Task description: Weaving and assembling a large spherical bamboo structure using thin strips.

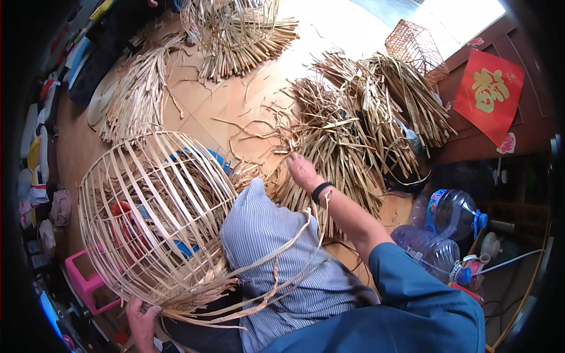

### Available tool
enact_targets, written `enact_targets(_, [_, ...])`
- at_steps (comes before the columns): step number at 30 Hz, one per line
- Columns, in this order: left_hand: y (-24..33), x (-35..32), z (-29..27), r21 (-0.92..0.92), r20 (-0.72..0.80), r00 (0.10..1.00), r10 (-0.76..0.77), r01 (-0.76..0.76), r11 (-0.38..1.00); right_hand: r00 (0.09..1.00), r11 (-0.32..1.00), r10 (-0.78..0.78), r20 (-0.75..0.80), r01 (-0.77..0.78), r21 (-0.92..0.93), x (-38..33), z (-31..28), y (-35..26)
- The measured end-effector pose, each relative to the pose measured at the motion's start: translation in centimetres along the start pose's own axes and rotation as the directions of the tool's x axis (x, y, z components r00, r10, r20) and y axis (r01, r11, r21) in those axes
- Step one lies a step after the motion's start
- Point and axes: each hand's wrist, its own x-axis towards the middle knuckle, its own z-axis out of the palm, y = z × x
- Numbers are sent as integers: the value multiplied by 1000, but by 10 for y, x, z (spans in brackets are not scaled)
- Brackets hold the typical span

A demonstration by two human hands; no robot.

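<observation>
A large, half-woven basket [156, 200] of pale split strips leans on its side at my left, with long loose strips trailing from its lower edge across my lap. My left hand [141, 320] is closed on that lower edge, its fingers partly hidden by the strips. Over my lap lies a blue-and-white striped cloth [268, 226]. My right hand [304, 173], with a black wristband, reaches forward to the near left side of a heap of dried flat strips [338, 147]. Its fingers are drawn together; what they hold, if anything, is too small to make out.
More bundled strips [141, 88] lie ahead, beside another open basket [232, 20]. A pink stool [88, 282] stands at the left, and clear plastic bottles [432, 247] sit at the right. A small wire-like cage [415, 47] stands near the doorway. Scraps litter the tiled floor [203, 112].
</observation>
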Motion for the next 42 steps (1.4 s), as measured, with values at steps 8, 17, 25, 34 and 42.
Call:
enact_targets(8, [-14, 1, -4, 0, 5, 998, -56, 56, 998, 976, 957, 185, 116, -152, -248, 51, -20, 79])
enact_targets(17, [-15, -1, -3, -25, 40, 999, 25, -24, 999, 990, 906, 89, 106, -36, -423, 43, -49, 85])
enact_targets(25, [17, 0, -9, 142, 103, 989, -104, 88, 986, 1000, 965, -14, 27, 21, -260, 49, -24, 48])
enact_targets(34, [41, -2, -6, 311, 68, 992, -111, 85, 947, 998, 997, 37, 48, -40, 71, 41, 84, -17])
enact_targets(42, [27, -8, -8, 306, 79, 991, -109, 80, 949, 991, 998, 49, -126, -43, 52, 46, 31, 13])
